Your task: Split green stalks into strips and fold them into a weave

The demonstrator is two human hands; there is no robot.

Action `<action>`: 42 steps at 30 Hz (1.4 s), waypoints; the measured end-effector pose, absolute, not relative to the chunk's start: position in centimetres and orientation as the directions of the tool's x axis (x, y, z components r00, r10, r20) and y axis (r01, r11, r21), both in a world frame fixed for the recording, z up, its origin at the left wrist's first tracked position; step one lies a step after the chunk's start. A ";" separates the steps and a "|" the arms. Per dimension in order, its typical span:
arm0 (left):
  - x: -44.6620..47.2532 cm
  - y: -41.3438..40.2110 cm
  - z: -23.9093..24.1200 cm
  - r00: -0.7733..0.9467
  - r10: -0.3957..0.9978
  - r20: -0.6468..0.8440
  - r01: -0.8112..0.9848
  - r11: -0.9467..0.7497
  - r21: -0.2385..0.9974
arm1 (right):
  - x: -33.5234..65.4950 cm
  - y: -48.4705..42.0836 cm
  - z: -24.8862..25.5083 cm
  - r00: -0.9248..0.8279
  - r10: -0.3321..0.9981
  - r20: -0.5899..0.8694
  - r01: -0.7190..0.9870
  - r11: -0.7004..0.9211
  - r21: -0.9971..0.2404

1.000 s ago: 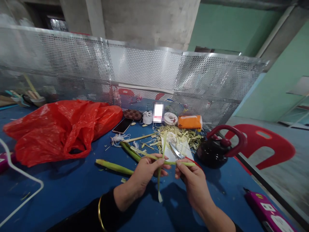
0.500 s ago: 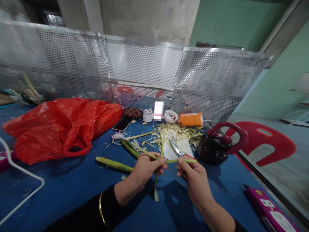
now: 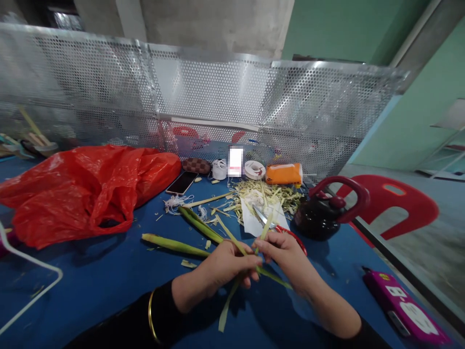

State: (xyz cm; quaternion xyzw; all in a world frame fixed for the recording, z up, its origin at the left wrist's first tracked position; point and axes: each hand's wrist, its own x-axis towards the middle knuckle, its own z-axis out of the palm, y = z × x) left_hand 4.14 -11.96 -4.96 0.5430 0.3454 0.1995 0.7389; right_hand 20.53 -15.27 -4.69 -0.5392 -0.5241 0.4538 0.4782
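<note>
Left grip (image 3: 225, 261) pinches crossed green strips (image 3: 232, 235), probably to steady them; right grip (image 3: 285, 252), just beside, pinches one strip (image 3: 267, 227).

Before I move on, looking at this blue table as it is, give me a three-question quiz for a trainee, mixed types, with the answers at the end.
1. True or false: the left hand and the right hand both hold green strips.
2. Multiple choice: which thing stands just to the right of the pile of plant scraps? a) phone, b) black kettle, c) red plastic bag.
3. Fill in the blank: the gold bracelet is on the same side as the ____ hand.

Key: 1. True. 2. b. 3. left.
</note>
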 end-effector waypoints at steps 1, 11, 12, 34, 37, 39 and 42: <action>4.1 -11.9 -5.0 0.686 0.664 -0.297 0.085 0.332 0.939 | 20.2 -15.3 -4.9 0.050 0.999 0.008 0.091 0.003 -0.996; 4.0 -12.0 -5.2 0.688 0.645 -0.332 0.128 0.343 0.931 | 19.5 -15.6 -6.0 0.224 0.972 0.064 0.120 0.038 -0.992; 4.0 -12.1 -5.2 0.691 0.642 -0.331 0.132 0.339 0.931 | 19.5 -15.6 -6.0 0.240 0.969 0.064 0.129 0.034 -0.991; 4.6 -12.3 -5.2 0.588 0.694 -0.416 0.121 0.432 0.893 | 20.7 -15.6 -5.1 0.317 0.815 0.484 0.594 0.227 -0.771; 4.9 -12.7 -5.5 0.602 0.703 -0.378 0.163 0.355 0.920 | 19.9 -16.2 -4.5 0.053 0.817 0.574 0.652 0.407 -0.640; 5.2 -13.1 -6.1 0.617 0.709 -0.340 0.182 0.293 0.939 | 19.0 -16.4 -4.4 -0.106 0.863 0.493 0.626 0.443 -0.641; 5.7 -13.4 -7.0 0.622 0.694 -0.363 0.224 0.286 0.932 | 18.0 -16.3 -4.7 -0.107 0.920 0.377 0.544 0.372 -0.752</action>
